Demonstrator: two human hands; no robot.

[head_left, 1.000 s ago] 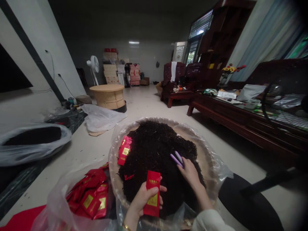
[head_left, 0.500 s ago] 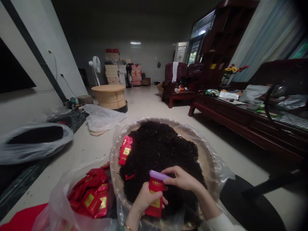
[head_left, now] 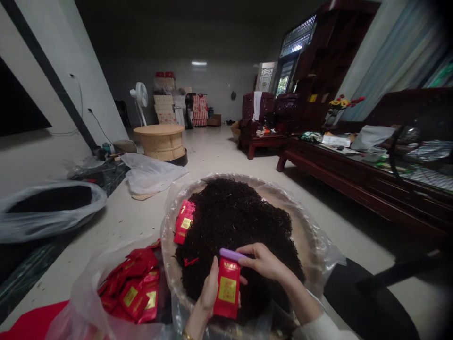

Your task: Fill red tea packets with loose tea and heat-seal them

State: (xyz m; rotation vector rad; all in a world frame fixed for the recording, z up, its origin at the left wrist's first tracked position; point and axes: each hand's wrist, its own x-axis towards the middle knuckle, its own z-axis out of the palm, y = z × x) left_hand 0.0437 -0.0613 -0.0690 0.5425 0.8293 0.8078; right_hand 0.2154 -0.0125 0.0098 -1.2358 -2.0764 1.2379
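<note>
A red tea packet (head_left: 227,295) with a gold label stands upright over the heap of dark tea leaves (head_left: 240,217). My left hand (head_left: 207,293) supports it, thumb straight along its left edge and fingers behind. My right hand (head_left: 264,262) grips a lavender bag sealer (head_left: 228,254) between thumb and fingers. The sealer lies across the packet's top edge, its jaws closed over it. The leaves fill a round basket (head_left: 313,231) lined with clear plastic. More red packets (head_left: 184,222) lie at the basket's left side, partly over the leaves.
Beside the basket at lower left, a clear plastic bag (head_left: 85,293) holds several red packets (head_left: 136,288). Another bag of dark leaves (head_left: 49,200) sits farther left. A black round base (head_left: 368,297) is at right, near a long wooden table (head_left: 354,184).
My right hand has brought the bag sealer leftward from over the leaves onto the packet's top. My left thumb has lifted off the packet's front to its side.
</note>
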